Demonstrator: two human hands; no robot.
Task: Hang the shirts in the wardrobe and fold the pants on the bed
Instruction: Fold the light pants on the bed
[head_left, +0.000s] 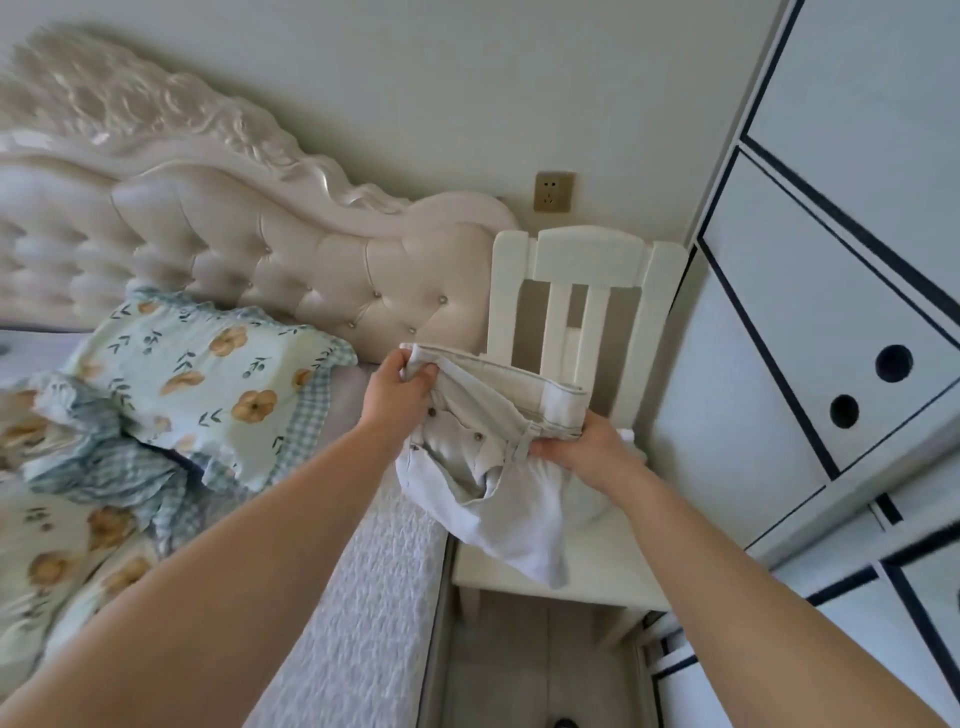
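Observation:
A pair of pale beige pants (483, 415) hangs between my two hands above a white chair (587, 270). My left hand (397, 395) grips one end of the waistband, which is open and shows buttons inside. My right hand (582, 449) grips the other end of the waistband. The legs droop in a bunch onto the chair seat. The bed (363, 597) with a quilted grey cover lies to the left. The white wardrobe (831, 322) with dark trim stands at the right, its doors closed.
A floral pillow (208, 384) and a rumpled floral quilt (78, 509) lie on the bed. A tufted cream headboard (311, 260) runs along the wall, beside a wall socket (554, 191). A narrow strip of floor (519, 670) separates bed and wardrobe.

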